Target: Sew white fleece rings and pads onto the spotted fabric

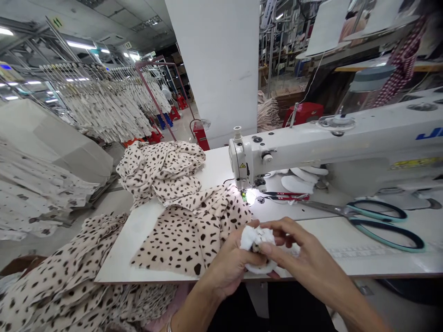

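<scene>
Both hands meet at the near edge of the sewing table point(138, 226), closed around a small crumpled white fabric piece point(255, 240). My left hand point(230, 265) cups it from below and the left. My right hand point(301, 249) pinches its top with thumb and fingers. Just left of the hands lies cream fabric with dark brown spots point(194, 226), reaching up to the lit needle area point(248, 196) of the white sewing machine point(311, 147).
Teal-handled scissors point(377, 219) and red-handled snips point(285, 197) lie on the table right of the needle. More spotted fabric is heaped at the table's far left point(162, 168) and hangs off the near left edge point(62, 276). Racks of spotted garments point(104, 101) stand behind.
</scene>
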`<control>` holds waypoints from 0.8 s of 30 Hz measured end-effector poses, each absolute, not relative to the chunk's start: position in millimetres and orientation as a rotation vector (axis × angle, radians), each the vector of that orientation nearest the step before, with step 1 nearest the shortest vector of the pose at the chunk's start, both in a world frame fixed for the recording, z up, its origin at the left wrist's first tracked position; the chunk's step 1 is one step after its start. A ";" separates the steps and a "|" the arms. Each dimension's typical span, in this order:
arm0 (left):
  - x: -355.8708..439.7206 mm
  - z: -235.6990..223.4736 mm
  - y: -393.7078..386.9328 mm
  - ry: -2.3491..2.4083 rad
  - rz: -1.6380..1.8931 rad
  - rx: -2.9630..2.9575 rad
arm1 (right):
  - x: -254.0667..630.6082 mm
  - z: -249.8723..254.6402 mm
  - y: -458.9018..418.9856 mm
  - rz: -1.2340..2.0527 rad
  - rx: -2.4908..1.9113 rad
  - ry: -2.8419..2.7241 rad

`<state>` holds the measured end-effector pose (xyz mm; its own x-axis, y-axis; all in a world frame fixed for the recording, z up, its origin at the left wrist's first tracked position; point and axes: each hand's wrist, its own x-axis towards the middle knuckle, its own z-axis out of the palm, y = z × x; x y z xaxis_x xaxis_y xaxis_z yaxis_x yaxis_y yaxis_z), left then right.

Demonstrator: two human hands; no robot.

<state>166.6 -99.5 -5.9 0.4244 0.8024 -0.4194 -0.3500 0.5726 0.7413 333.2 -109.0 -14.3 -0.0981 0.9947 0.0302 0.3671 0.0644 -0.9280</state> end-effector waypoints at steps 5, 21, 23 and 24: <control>166.0 -2.1 -103.7 0.899 0.748 0.671 | 324.3 -17.3 -102.9 1.472 -1.186 -1.383; 153.1 1.0 -101.1 0.863 0.704 1.138 | 321.9 -24.5 -107.4 1.210 -1.101 -1.446; 151.5 -3.3 -101.3 0.813 0.702 1.009 | 319.7 -27.2 -106.3 1.210 -1.135 -1.425; 150.9 -5.6 -101.6 0.804 0.714 0.944 | 319.1 -29.1 -104.9 1.221 -1.139 -1.418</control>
